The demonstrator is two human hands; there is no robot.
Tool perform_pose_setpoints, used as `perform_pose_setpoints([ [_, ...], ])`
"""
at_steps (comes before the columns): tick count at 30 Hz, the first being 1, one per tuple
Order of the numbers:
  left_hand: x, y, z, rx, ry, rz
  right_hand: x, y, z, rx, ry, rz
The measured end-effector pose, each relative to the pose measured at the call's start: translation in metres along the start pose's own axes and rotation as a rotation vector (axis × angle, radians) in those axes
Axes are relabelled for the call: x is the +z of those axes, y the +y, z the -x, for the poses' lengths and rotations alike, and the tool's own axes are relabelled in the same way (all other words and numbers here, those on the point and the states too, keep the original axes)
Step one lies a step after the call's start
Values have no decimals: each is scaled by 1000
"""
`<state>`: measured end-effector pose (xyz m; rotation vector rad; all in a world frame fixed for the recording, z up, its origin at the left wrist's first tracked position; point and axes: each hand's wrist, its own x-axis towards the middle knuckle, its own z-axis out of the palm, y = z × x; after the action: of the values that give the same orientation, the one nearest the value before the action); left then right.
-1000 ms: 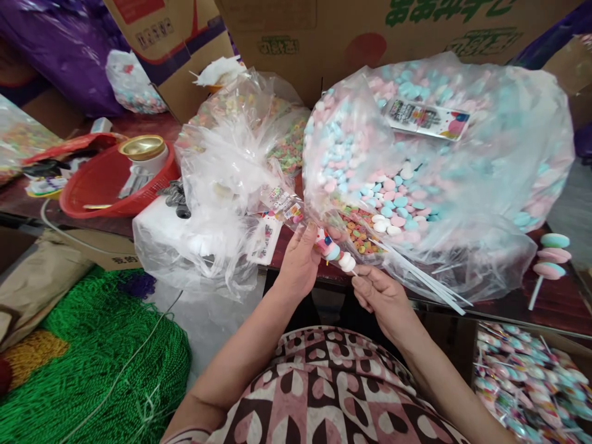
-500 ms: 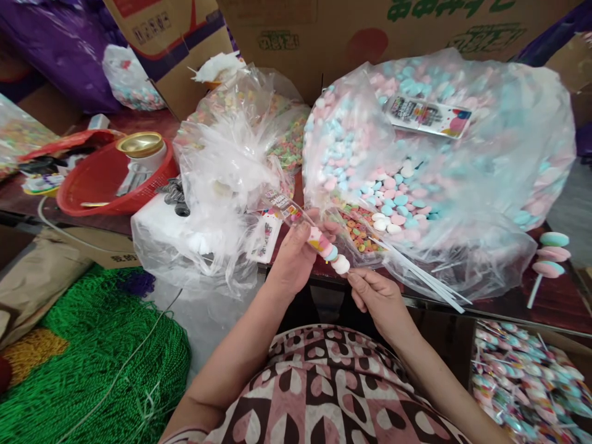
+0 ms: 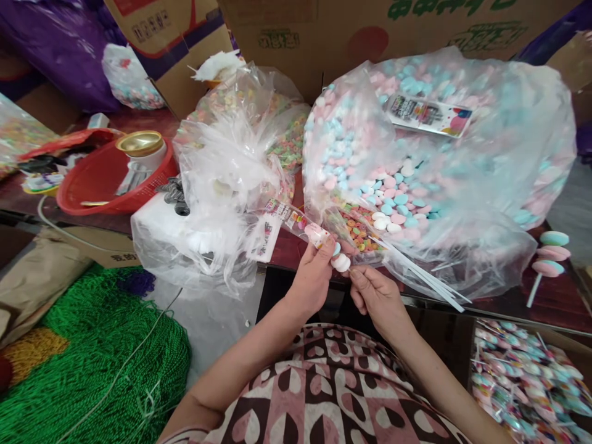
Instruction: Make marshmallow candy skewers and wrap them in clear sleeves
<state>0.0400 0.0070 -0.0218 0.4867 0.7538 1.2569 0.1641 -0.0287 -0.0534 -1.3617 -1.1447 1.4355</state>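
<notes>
My left hand is closed around a candy skewer of pink, blue and white pieces, with a narrow clear printed wrapper sleeve drawn over its upper end. My right hand pinches the skewer's stick just below the white bottom piece. Both hands hover at the table's front edge, in front of a big clear bag of pink, blue and white candies. Several white sticks lie under that bag.
A red basket with a gold-lidded jar sits at left. Crumpled clear bags lie mid-table. A finished skewer rests at right, above a box of wrapped candy skewers. Green netting lies lower left. Cardboard boxes stand behind.
My left hand has slid the wrapper sleeve down over the skewer's upper candies and shifted slightly right. My right hand kept hold of the stick.
</notes>
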Motion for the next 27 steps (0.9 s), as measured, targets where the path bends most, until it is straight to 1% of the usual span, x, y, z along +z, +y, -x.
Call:
perform_pose_setpoints([
  [2, -4, 5, -3, 0, -43, -10, -5, 0, -1, -20, 27, 2],
  [5, -11, 15, -10, 39, -30, 0, -12, -1, -3, -84, 89, 42],
  [8, -14, 24, -16, 76, 18, 4, -17, -3, -4, -238, 153, 168],
  [10, -13, 27, -17, 88, 26, 7, -18, -4, -5, -340, 180, 253],
  [12, -12, 28, -17, 92, 13, 28, -19, -4, -5, -385, 206, 307],
  [15, -12, 27, -17, 97, 4, 71, -21, -4, -3, -336, 207, 314],
  [21, -12, 27, -17, 102, -31, 79, -22, -10, 2, -220, 72, 272],
  [23, -10, 25, -17, 107, -24, 51, -20, -12, 2, -140, 35, 193],
  [27, -8, 23, -14, 109, -8, 2, -17, -13, 2, 80, -55, -105],
])
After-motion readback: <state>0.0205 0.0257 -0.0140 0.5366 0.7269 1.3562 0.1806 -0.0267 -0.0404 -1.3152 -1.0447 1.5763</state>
